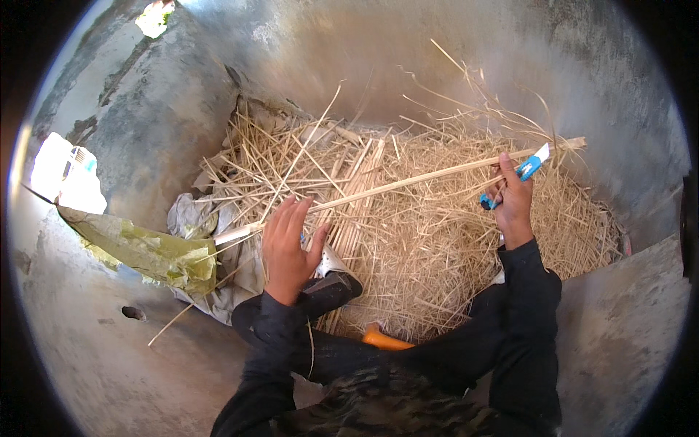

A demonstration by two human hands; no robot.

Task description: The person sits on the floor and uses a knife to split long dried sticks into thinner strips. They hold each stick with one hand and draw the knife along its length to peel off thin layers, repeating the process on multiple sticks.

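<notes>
A long pale split-bamboo strip (408, 180) slants across in front of me, its right end higher and farther away. My right hand (514, 207) is closed around a blue utility knife (531, 167), its blade bared and tilted up to the right. The strip passes by the thumb and fingers of this hand, and thin slivers curl off near its right end. Toward the strip's left end, my left hand (290, 246) lies against it with fingers stretched and thumb apart. The hand hides part of the strip.
Straw-like shavings (437, 240) cover the floor, with a bundle of flat strips (360, 189) among them. Loose thin sticks (251, 164) pile up at the back left. A yellow-green sheet (145, 244) and crumpled grey sacking (193, 217) lie left. An orange object (384, 339) sits by my legs. Concrete walls (328, 65) enclose everything.
</notes>
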